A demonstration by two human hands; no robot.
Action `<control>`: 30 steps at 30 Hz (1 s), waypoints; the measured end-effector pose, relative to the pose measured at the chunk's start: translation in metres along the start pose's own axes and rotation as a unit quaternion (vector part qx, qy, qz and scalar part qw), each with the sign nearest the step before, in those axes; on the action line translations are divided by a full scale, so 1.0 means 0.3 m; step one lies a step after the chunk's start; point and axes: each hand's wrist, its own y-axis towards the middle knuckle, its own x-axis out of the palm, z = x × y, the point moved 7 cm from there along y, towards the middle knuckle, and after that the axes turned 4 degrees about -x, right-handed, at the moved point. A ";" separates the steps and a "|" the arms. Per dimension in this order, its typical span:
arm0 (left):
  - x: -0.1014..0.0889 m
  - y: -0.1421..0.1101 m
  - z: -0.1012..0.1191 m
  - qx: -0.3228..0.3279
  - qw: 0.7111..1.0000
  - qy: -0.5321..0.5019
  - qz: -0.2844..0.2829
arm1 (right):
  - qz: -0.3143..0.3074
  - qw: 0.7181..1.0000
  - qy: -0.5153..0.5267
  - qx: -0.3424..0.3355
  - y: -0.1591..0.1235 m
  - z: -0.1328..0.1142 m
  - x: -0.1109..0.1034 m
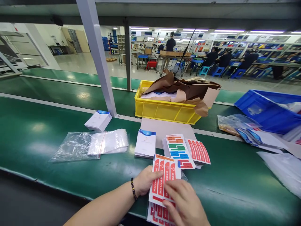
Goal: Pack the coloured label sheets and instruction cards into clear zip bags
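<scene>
My left hand point(145, 181) grips a white sheet of red labels point(161, 179) printed "Max Level" and "Min Level", its thumb across the front. On the sheet's lower right, my right hand point(184, 201) closes its fingers and thumb around the edge. Below it, more red label sheets point(161, 215) show, seemingly inside clear plastic. Just beyond my hands lie a stack of multicoloured label sheets point(180, 150) and a fanned stack of red label sheets point(198, 151). Left of these sits a stack of white booklets point(145, 144) with blue tops.
Clear plastic bags point(110, 142) and another booklet stack point(98, 121) lie to the left on the green belt point(42, 141). A yellow crate point(164, 110) with brown paper stands behind. At right are a blue crate point(265, 110) and bagged papers point(261, 135). A metal post point(100, 53) rises at left.
</scene>
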 end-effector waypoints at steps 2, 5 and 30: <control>0.007 -0.009 -0.002 -0.016 1.000 0.019 -0.010 | 0.078 0.982 0.087 0.146 -0.014 0.085 -0.052; 0.015 -0.023 -0.002 -0.032 0.997 0.068 -0.024 | 0.095 0.875 0.319 0.352 -0.066 0.206 -0.009; 0.033 -0.051 0.144 0.193 0.848 0.493 0.025 | 0.094 0.808 0.429 0.393 -0.031 0.346 -0.004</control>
